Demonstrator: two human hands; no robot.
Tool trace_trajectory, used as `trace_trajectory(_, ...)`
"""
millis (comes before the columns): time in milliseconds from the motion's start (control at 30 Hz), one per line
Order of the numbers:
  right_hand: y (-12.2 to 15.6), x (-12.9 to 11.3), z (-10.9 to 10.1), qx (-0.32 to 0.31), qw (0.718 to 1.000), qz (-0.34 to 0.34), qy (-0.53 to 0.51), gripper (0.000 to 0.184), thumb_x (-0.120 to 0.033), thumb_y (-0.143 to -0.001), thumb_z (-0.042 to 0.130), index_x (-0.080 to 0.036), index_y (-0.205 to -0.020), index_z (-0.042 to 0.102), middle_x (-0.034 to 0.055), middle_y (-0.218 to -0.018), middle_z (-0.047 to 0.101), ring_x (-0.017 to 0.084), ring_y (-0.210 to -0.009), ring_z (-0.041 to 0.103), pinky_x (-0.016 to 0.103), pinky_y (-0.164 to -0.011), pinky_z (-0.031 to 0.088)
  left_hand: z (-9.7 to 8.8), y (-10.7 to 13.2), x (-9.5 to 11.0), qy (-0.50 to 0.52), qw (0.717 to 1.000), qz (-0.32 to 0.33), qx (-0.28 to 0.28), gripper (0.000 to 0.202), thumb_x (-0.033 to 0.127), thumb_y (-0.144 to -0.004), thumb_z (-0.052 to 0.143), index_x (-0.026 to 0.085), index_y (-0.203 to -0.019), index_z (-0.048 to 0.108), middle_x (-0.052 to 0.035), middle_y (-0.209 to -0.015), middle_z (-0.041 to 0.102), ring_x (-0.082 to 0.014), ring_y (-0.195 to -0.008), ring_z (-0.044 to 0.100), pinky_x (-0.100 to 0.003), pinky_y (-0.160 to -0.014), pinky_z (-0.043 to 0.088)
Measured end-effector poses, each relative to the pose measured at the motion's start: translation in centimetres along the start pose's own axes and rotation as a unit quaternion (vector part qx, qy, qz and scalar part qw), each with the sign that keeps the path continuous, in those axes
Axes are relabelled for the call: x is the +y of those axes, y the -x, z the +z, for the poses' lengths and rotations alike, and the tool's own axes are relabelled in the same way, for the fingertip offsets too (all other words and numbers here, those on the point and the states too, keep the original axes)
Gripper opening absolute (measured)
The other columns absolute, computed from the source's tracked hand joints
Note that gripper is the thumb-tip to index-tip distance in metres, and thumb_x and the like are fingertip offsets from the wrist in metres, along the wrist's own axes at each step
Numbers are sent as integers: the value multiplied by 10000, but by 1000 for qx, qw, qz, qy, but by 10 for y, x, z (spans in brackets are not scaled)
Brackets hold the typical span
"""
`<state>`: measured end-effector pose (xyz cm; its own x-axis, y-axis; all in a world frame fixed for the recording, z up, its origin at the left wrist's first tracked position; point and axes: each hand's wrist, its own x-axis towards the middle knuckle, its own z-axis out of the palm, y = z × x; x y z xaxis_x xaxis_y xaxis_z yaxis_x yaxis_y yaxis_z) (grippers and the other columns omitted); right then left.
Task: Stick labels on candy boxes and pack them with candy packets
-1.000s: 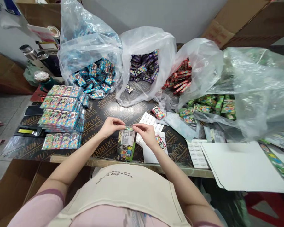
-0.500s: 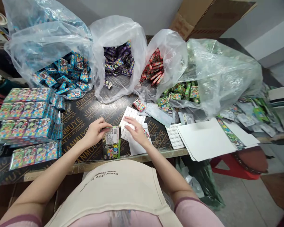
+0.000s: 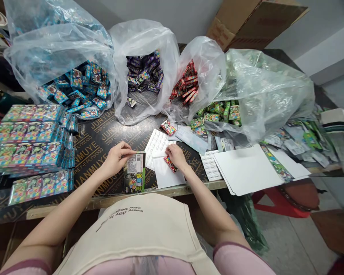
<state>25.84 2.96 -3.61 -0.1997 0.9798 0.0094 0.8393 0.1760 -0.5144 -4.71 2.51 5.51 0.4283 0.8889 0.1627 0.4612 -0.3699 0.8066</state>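
Dark plywood [image 3: 99,139] underneath: wrapped packs [image 3: 31,152], seemingly finished, stack left of the hands; ahead, plastic bags [image 3: 144,34] hold loose boxes [image 3: 87,86]. Left hand [image 3: 118,157] pinches the black-green packet [image 3: 135,175] by its top edge; right hand [image 3: 176,156] curls over a red packet [image 3: 170,164], grip unclear, sticker sheet [image 3: 157,140] and white card [image 3: 167,178] crowding it.

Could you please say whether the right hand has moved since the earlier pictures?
Yes: the right hand has moved rightward, away from the black-green package, to the red packet.
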Motion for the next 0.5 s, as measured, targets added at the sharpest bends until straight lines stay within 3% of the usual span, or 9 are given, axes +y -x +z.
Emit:
trace_trajectory(267,-9,-6,-20,0,999,23,-45,98,-142,-809,441,-205,-741,471,31,-685,553,185,-663,515,275,-622,371,6,-1,0,19,999,4,37,216,113,-815,571,203,-855,762,-47,-803,694,-149,-729,633,-263,-666,486)
trace_trajectory(400,-27,-53,-42,14,986,-13,-167,78,-239,-804,522,-199,-741,500,36,-784,579,171,-739,534,275,-676,408,8,1,2,34,997,-16,69,146,107,-770,615,182,-746,737,-44,-753,720,-159,-714,663,-280,-686,516)
trace_trajectory(500,-38,-101,-54,-54,955,-66,-285,129,-295,-795,577,-188,-731,544,15,-753,584,149,-716,525,265,-677,399,8,2,4,45,993,-67,87,58,128,-730,671,162,-701,707,-55,-758,737,-180,-726,687,-297,-704,534)
